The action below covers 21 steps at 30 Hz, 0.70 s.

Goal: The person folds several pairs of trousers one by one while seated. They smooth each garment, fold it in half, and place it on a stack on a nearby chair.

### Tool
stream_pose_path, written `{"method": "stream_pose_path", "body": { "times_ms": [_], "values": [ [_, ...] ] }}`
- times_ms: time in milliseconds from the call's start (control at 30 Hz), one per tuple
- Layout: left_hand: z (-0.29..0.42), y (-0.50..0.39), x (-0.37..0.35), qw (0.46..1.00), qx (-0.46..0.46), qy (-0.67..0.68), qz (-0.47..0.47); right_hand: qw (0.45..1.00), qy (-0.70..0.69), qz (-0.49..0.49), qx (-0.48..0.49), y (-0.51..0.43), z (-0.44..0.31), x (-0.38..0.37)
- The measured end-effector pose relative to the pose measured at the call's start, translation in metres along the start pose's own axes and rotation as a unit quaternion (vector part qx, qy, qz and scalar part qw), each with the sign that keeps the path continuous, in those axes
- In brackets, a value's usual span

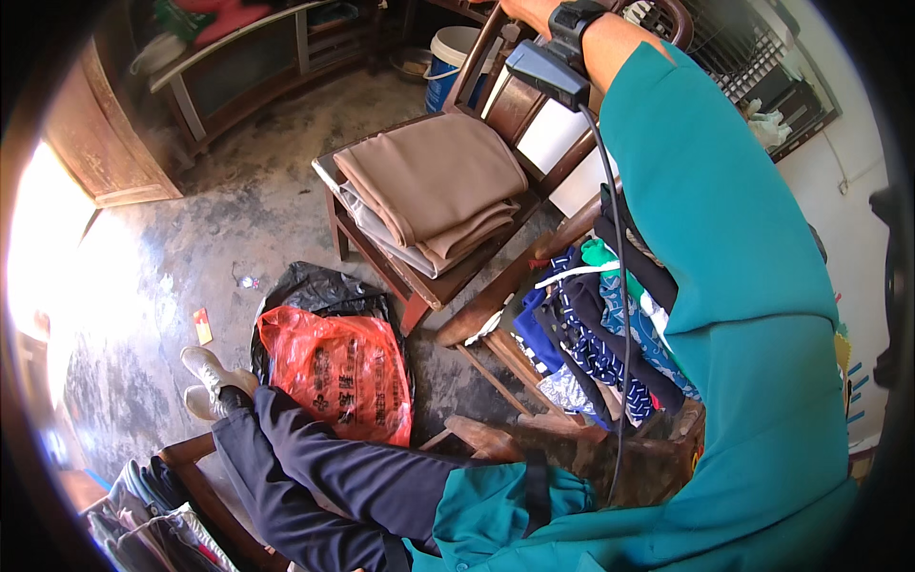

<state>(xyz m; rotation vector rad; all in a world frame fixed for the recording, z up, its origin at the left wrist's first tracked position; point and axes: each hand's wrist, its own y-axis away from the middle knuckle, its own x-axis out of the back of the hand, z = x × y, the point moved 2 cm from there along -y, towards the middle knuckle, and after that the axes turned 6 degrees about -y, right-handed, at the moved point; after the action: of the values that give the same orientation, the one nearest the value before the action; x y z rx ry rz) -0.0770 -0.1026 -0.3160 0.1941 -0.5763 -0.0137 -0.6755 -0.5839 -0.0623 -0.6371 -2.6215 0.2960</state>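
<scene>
My right hand (525, 10) reaches to the top edge, by the back of a wooden chair (422, 287); its fingers are mostly cut off, so any hold is hidden. A dark device with a cable sits at its wrist. My left hand is out of view. On the chair seat lies a folded brown cloth (436, 175), with a grey cloth (382, 232) under it. Right of the chair, a heap of mixed clothes (600, 322) lies on wooden furniture. A red plastic bag (336, 372) rests over a black plastic bag (314, 282) on the floor, next to my legs.
A blue and white bucket (454, 64) and a metal basin (413, 64) stand behind the chair. A wooden cabinet (243, 64) lines the back. More clothes (154, 525) hang or lie at bottom left. The black cable (623, 286) runs down across the clothes heap. A small packet (202, 326) lies on the floor.
</scene>
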Motion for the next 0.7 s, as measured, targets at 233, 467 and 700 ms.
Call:
{"method": "stream_pose_path", "body": {
  "times_ms": [233, 467, 700],
  "values": [
    [0.005, 0.001, -0.002, 1.000, -0.004, -0.007, 0.002, 1.000, -0.018, 0.019, 0.010, -0.002, -0.003, 0.010],
    [0.001, 0.001, -0.005, 0.998, -0.052, -0.029, 0.006, 0.997, -0.029, -0.059, 0.031, 0.069, 0.066, -0.037],
    [0.002, 0.011, -0.011, 0.999, -0.032, -0.014, 0.026, 0.950, 0.225, -0.055, 0.212, 0.167, 0.166, -0.089]
  ]
}}
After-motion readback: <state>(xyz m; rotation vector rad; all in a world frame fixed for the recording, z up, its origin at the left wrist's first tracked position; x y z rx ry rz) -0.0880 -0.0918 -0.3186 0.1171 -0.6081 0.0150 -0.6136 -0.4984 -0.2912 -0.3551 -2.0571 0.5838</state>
